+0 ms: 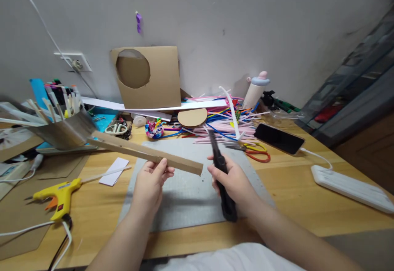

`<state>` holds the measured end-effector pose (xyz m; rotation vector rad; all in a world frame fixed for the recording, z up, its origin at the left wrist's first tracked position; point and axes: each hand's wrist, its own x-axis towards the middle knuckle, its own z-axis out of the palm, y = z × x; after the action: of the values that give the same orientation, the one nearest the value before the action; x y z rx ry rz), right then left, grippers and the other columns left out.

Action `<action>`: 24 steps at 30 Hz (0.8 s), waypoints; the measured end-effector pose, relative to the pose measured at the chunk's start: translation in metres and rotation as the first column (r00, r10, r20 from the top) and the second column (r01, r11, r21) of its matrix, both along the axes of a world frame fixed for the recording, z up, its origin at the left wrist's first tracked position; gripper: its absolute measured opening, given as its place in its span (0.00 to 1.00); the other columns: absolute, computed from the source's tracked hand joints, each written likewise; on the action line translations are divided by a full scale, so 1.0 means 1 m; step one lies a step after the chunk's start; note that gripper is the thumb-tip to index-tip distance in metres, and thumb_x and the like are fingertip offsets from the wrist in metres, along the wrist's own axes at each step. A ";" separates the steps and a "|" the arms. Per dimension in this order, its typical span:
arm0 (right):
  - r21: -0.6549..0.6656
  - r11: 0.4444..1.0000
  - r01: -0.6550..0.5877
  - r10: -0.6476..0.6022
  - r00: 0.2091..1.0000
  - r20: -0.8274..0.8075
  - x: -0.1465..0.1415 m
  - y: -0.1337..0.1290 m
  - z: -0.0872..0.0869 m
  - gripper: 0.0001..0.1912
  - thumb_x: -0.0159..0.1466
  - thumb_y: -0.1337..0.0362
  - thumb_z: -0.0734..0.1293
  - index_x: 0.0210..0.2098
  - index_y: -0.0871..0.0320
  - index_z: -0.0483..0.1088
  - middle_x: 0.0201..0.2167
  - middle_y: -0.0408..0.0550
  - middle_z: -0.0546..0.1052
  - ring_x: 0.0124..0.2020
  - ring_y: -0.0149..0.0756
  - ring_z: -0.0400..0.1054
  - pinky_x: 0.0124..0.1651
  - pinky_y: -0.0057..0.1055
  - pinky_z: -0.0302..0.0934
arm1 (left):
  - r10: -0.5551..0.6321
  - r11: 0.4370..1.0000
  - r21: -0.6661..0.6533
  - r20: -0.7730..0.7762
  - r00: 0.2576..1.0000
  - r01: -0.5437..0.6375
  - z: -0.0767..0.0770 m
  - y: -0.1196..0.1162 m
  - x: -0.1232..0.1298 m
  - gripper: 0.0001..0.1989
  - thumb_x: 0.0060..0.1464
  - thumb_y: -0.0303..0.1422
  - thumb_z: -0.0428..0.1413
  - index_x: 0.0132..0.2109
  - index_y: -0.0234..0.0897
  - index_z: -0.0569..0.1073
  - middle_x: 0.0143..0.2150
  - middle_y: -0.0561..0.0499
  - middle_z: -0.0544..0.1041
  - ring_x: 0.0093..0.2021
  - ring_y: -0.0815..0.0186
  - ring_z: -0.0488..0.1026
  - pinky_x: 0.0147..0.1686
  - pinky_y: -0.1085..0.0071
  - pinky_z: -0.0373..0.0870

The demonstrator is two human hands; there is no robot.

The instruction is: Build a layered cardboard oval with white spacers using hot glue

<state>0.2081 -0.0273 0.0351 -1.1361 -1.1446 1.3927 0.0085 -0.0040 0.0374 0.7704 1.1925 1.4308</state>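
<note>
Between the thumb and fingers of my left hand (151,183) is a long, narrow cardboard strip (181,163), raised above the grey cutting mat (184,215) and slanting up to the left. My right hand (232,181) is wrapped round a black utility knife (220,162), its blade end pointing up and away from me. The knife stands apart from the strip's right end. A few dark specks lie on the mat between my hands. Just beyond my right hand are scissors (257,152) with orange and yellow handles.
A yellow glue gun (63,197) lies at the left, near a metal holder (66,129) full of sticks. Cardboard with a round hole (164,74) leans on the wall. Pipe cleaners (215,127) are heaped behind the mat. A phone (278,139) and white power strip (351,189) lie right.
</note>
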 end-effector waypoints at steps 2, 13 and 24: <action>0.017 0.994 0.111 -0.107 0.982 -0.155 -0.006 -0.001 -0.007 0.21 0.57 0.55 0.72 0.42 0.53 0.59 0.24 0.33 0.67 0.15 0.24 0.59 0.16 0.21 0.54 | 0.012 0.999 -0.045 0.128 0.992 -0.006 0.004 -0.002 0.005 0.12 0.43 0.33 0.65 0.31 0.36 0.69 0.25 0.57 0.75 0.26 0.74 0.75 0.28 0.81 0.74; 0.326 0.908 0.262 -0.139 0.924 -0.355 -0.003 0.021 0.065 0.13 0.57 0.66 0.71 0.39 0.53 0.65 0.18 0.33 0.66 0.17 0.26 0.60 0.18 0.22 0.57 | -0.640 0.728 -0.093 0.261 0.723 0.679 0.045 -0.044 0.040 0.18 0.50 0.38 0.62 0.48 0.38 0.74 0.53 0.41 0.72 0.39 0.60 0.78 0.27 0.69 0.77; 0.513 0.838 -0.184 0.214 0.977 0.002 0.006 0.045 0.136 0.09 0.57 0.68 0.70 0.37 0.55 0.68 0.21 0.34 0.67 0.15 0.23 0.58 0.17 0.21 0.53 | 0.121 0.832 0.507 -0.564 0.817 0.227 0.123 -0.031 0.020 0.11 0.51 0.34 0.61 0.42 0.42 0.71 0.36 0.53 0.74 0.27 0.72 0.69 0.22 0.77 0.65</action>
<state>0.2144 0.0175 0.1707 -0.6042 -1.5131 1.1566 0.0281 -0.0349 0.1605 1.7431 1.1723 1.5641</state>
